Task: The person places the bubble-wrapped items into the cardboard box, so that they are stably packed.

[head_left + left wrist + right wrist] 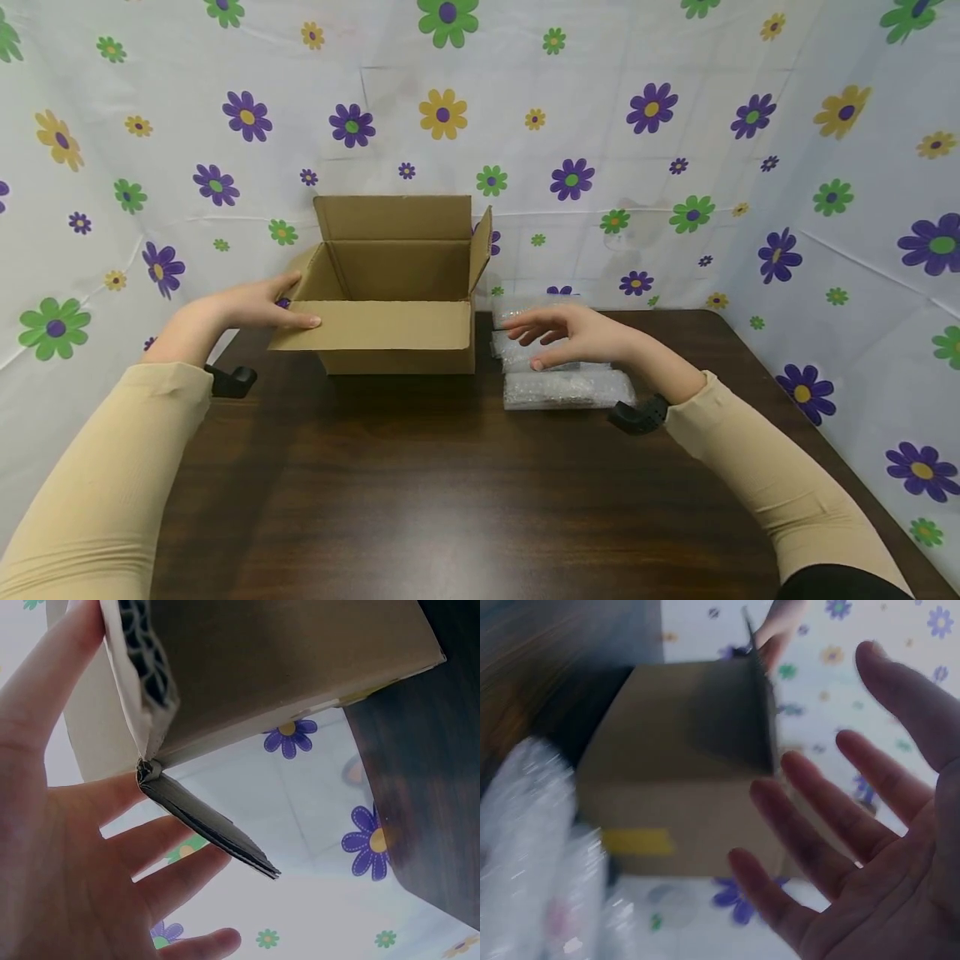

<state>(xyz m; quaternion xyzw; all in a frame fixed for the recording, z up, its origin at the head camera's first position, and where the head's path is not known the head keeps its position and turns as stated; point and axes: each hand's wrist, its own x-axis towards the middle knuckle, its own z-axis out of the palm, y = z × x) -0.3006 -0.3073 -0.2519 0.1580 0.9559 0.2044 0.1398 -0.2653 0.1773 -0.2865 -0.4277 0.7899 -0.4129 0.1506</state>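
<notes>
An open cardboard box (397, 361) stands at the back of the table. At its left front corner, my left hand (258, 304) has the thumb on the front flap (382, 325) and the fingers by the left flap (303, 265). Spread, mostly straight fingers (184, 881) show beside the flap edges in the left wrist view. My right hand (573, 333) is held above several bubble-wrapped packages (570, 390) right of the box, holding nothing. Its fingers are apart and relaxed in the right wrist view. The box's bottom is hidden by the front flap.
The dark wooden table (450, 475) extends in front of the box. A white flowered cloth (570, 83) hangs behind and at both sides. Yellow tape (637, 841) marks the box's side in the right wrist view. The box's right flap (482, 246) stands raised near the packages.
</notes>
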